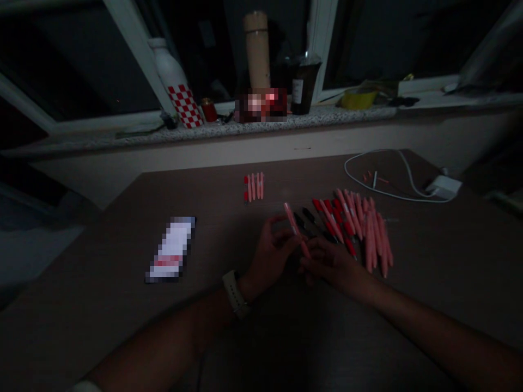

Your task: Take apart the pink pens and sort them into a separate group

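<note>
Between both hands, above the middle of the table, a pink pen (292, 220) is held tilted. My left hand (273, 245), with a pale watch at the wrist, is closed around its middle. The fingers of my right hand (329, 263) are pinched at its lower end. Just right of the hands lies a loose heap of pink pens (370, 228), with red pens (337, 209) and several black pens (309, 216) beside it. Farther back, a short row of pink pens (256, 186) lies side by side, with red pieces (245, 189) at its left end.
A phone with a lit, blurred screen (171, 250) lies at the left. At the back right a white charger (445, 187) and its looped cable (378, 191) surround small bits. The stone sill (220, 130) bears a checkered bottle (180, 87), a dark cup (303, 87) and yellow tape (358, 99).
</note>
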A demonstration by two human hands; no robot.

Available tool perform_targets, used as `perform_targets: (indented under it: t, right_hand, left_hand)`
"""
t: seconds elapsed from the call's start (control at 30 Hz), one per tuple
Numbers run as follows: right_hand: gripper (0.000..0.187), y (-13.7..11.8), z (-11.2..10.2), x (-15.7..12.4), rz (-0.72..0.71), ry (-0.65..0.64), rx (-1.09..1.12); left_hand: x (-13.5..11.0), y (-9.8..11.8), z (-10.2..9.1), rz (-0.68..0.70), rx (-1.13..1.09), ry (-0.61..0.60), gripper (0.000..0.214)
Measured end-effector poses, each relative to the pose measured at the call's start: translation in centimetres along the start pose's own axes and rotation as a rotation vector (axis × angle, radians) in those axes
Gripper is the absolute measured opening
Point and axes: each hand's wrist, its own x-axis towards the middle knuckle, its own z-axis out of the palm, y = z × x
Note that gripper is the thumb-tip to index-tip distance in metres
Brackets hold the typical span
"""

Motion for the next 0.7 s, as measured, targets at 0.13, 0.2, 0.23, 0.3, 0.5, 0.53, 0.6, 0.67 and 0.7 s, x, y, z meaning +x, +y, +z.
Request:
perform_targets:
  t: [0.13,0.2,0.23,0.3,0.5,0.53,0.6,0.67,0.7]
  right_hand:
    - [0.039,0.0,-0.1,0.1,-0.008,0.005,0.026]
    - [0.043,0.1,-0.2,0.2,-0.003,-0.001,0.04]
    - [0.044,0.2,-0.2,0.3,-0.005,-0.008,0.046]
    - [0.046,0.3,-0.5,0.5,-0.015,-0.026,0.053]
    - [0.045,0.1,-2.0,1.0,-0.021,-0.087,-0.012]
    - [0.045,0.0,-2.3,1.0,-0.009,-0.097,-0.022]
    - [0.043,-0.2,-2.7,1.1,0.005,-0.111,-0.033]
    - [0.042,-0.2,-3.1,1.2,0.019,-0.135,-0.036]
    - [0.042,-0.1,-3.2,1.2,0.024,-0.142,-0.037]
  left_hand:
    - [0.1,0.2,0.0,-0.001,-0.005,0.061,0.056]
    - [0.3,0.1,-0.1,0.0,0.0,0.101,0.057]
    - [0.4,0.0,-0.1,0.005,0.001,0.111,0.057]
    - [0.6,-0.3,-0.4,0.022,0.0,0.117,0.056]
    - [1.2,-1.3,-1.0,0.097,-0.013,0.131,0.049]
    - [1.2,-1.3,-1.0,0.101,-0.014,0.135,0.049]
    - [1.3,-1.3,-1.0,0.102,-0.015,0.143,0.051]
    - [1.4,-1.2,-1.0,0.102,-0.021,0.149,0.055]
    - [1.4,-1.2,-1.0,0.102,-0.027,0.152,0.056]
